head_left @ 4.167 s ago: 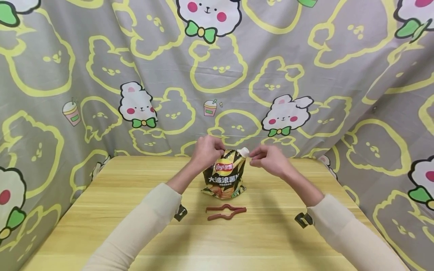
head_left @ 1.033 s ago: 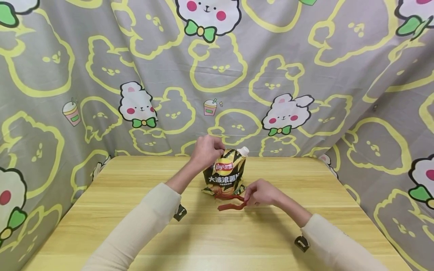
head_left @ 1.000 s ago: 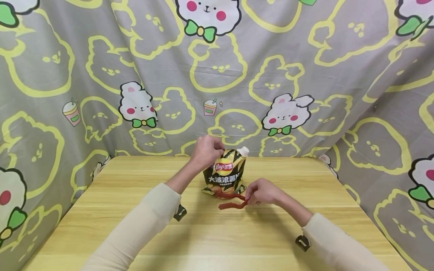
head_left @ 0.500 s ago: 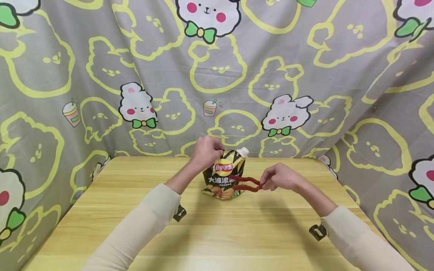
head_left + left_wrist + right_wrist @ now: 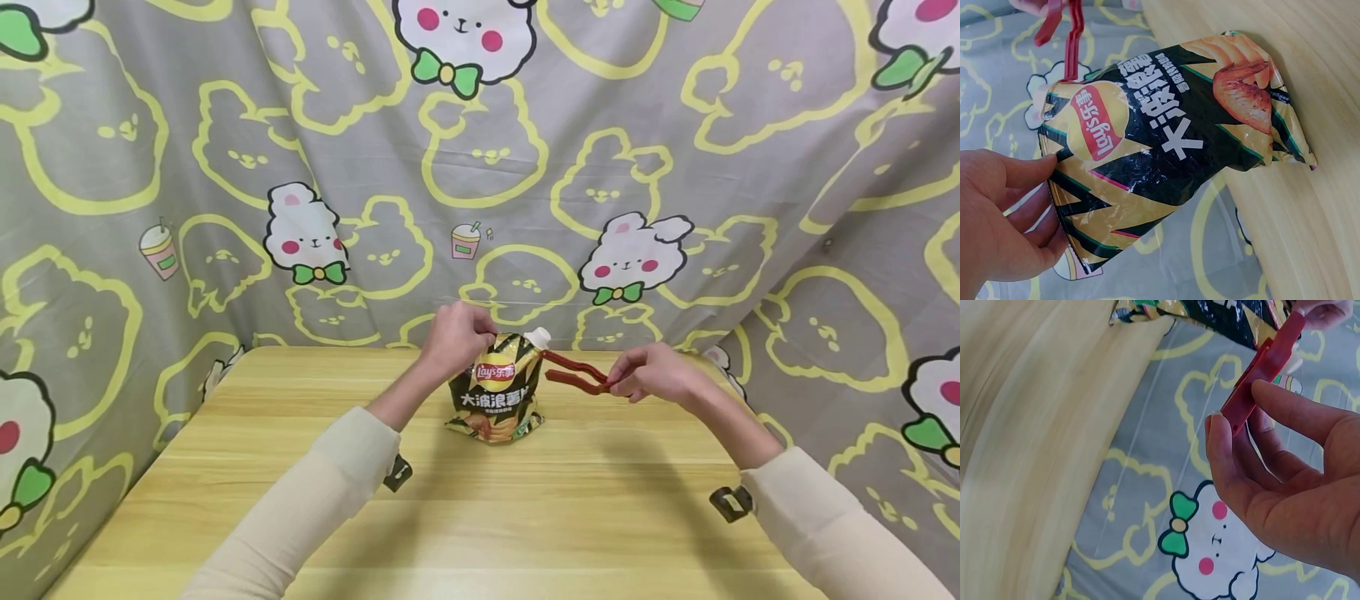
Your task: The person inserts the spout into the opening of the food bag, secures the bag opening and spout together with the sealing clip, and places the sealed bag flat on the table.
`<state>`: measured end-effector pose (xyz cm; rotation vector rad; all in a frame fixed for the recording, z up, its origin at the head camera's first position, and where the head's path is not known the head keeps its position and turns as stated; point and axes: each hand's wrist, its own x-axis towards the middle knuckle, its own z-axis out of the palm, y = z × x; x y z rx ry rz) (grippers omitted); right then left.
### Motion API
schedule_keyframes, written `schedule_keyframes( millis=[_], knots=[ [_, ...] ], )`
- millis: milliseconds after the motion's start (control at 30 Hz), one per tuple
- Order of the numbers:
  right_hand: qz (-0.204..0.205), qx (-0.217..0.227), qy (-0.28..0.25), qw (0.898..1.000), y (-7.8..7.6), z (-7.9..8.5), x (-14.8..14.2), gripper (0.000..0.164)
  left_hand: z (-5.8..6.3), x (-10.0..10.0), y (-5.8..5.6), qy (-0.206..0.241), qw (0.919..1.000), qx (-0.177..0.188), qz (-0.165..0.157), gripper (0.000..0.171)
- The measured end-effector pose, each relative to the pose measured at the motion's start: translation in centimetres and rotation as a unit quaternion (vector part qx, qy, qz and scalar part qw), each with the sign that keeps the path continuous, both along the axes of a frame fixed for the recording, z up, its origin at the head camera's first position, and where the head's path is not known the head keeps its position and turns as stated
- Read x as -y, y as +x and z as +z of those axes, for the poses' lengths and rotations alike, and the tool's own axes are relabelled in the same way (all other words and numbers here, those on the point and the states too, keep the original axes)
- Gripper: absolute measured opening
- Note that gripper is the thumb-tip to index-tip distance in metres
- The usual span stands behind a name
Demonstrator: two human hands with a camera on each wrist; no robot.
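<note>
A black and gold Lay's chip bag [image 5: 495, 383] stands upright on the wooden table, its lower edge crumpled. My left hand [image 5: 457, 335] pinches its top edge near the upper left corner; the left wrist view shows the thumb in front of the bag [image 5: 1147, 131]. Off to the right, my right hand [image 5: 652, 372] pinches the hinge end of a red bag clip [image 5: 581, 367]. The clip's two arms are spread apart and point left, their tips close to the bag's upper right side. A white piece [image 5: 538, 337] shows at that corner.
The wooden table [image 5: 480, 533] reaches back to a grey curtain [image 5: 360, 142] with yellow outlines and rabbit prints. Dark camera mounts [image 5: 731, 503] sit at both wrists under cream sleeves.
My right hand has picked the red clip up off the table in front of the bag and carried it up and to the right. The left hand and bag stay put.
</note>
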<state>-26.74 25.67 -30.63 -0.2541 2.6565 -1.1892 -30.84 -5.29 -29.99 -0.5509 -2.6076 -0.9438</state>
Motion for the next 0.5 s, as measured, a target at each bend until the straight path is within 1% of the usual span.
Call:
schedule_keyframes(
  millis=[100,267,500],
  knots=[
    [-0.007,-0.002,0.001,1.0,-0.2,0.0,-0.7,0.018,0.0,0.0,0.0,0.001,1.0,-0.005,0.001,0.007],
    [-0.015,-0.003,0.001,1.0,-0.6,-0.4,-1.3,0.02,0.1,0.0,0.0,0.002,1.0,0.001,0.001,0.008],
    [-0.03,-0.007,-0.012,0.999,-1.3,-1.3,-0.7,0.02,0.2,0.0,0.1,0.003,1.0,0.006,-0.002,0.008]
  ],
)
